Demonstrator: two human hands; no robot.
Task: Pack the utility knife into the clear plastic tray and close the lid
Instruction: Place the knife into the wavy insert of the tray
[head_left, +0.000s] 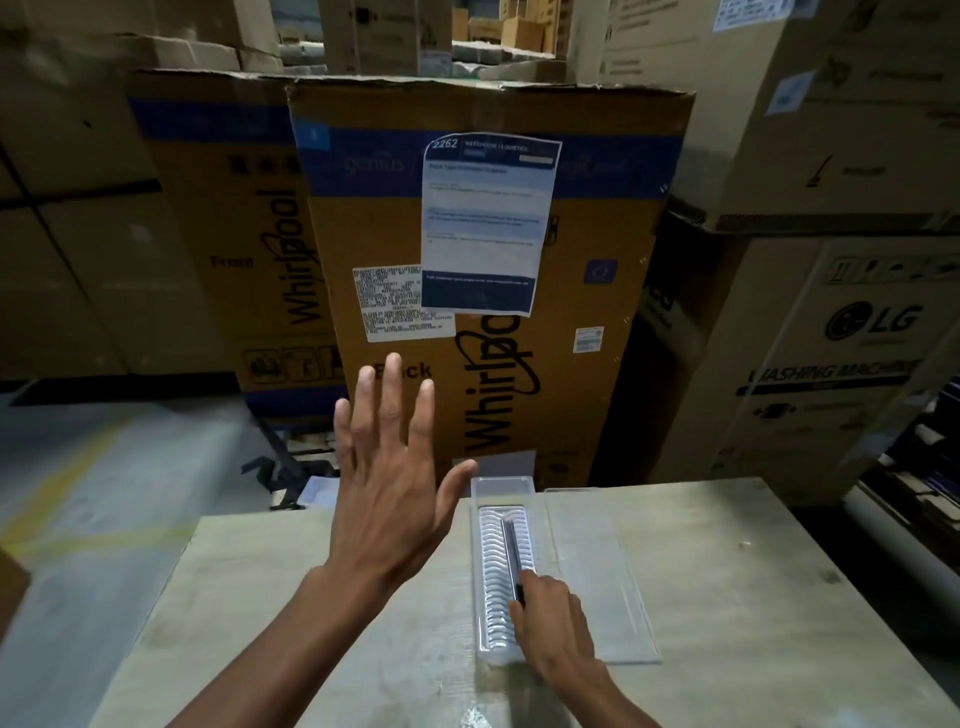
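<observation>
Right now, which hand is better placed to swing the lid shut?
Left hand: it is open and free, while the right hand holds the utility knife in the tray.

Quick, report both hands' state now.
Left hand: open, fingers spread, holding nothing.
Right hand: closed on the slim dark utility knife in the clear ribbed plastic tray.

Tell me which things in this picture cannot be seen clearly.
- Utility knife, head view: near end hidden under right hand.
- Tray: near right corner covered by that hand.
- Lid: clear, edges faint.
- Left hand: raised, empty.
- Sheet on box: text blurred.
</observation>
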